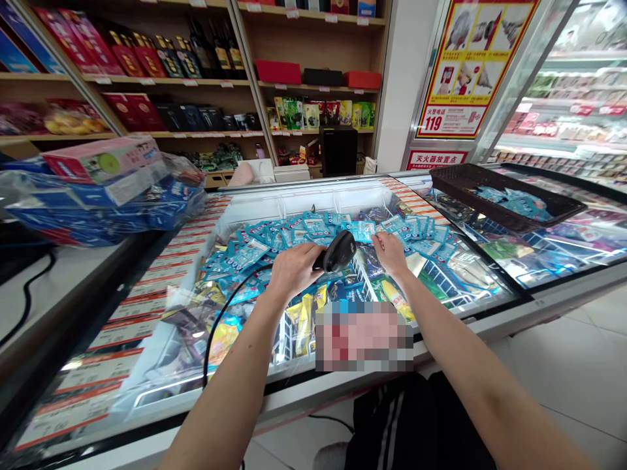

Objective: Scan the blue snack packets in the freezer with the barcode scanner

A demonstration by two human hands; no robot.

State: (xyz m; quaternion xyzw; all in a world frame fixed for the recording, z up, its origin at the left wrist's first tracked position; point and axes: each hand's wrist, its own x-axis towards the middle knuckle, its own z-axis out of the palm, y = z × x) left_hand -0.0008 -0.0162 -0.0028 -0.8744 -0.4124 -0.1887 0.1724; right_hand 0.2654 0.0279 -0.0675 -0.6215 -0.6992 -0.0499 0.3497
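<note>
My left hand [296,267] is wrapped round a black handheld barcode scanner [341,252], whose cable hangs down past my left forearm. The scanner's head points to the right, toward my other hand. A small blue packet [362,231] is pinched at its right end in the fingers of my right hand [390,253]. Many similar blue packets [247,254] lie spread over the glass top of a chest freezer [161,391], on both sides of my hands. Frozen goods in wire baskets show through the glass.
A brown plastic basket [504,189] with more blue packets rests on the freezer to the right. At the left, a pink box [105,160] lies on plastic-wrapped blue packs. Stocked shelves [318,88] stand behind. Price labels [142,316] line the freezer's left part.
</note>
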